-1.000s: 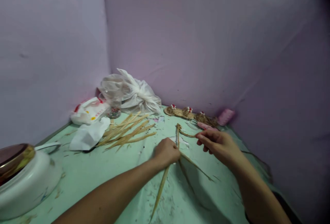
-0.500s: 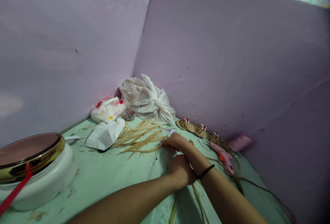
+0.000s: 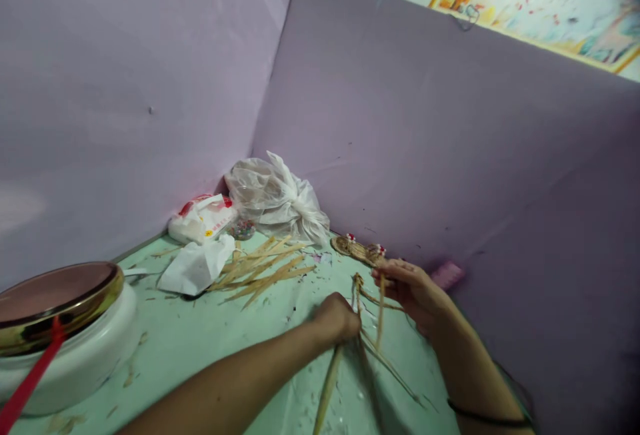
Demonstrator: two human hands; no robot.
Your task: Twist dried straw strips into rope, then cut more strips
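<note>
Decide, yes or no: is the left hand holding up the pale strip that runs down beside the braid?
No, the pale strip runs down from the fingers of the right hand.

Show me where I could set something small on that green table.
The barest patch of table lies between the white pot, white paper and left forearm, save small scraps. Crowded: the back, with plastic bag and loose strips, and where left hand and right hand hold strands.

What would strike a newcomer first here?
Near the centre, the left hand closed on a straw braid and the right hand, pinching a pale straw strip, would likely draw the eye. Next come the gold-rimmed white container at lower left and the bright picture at upper right.
</note>
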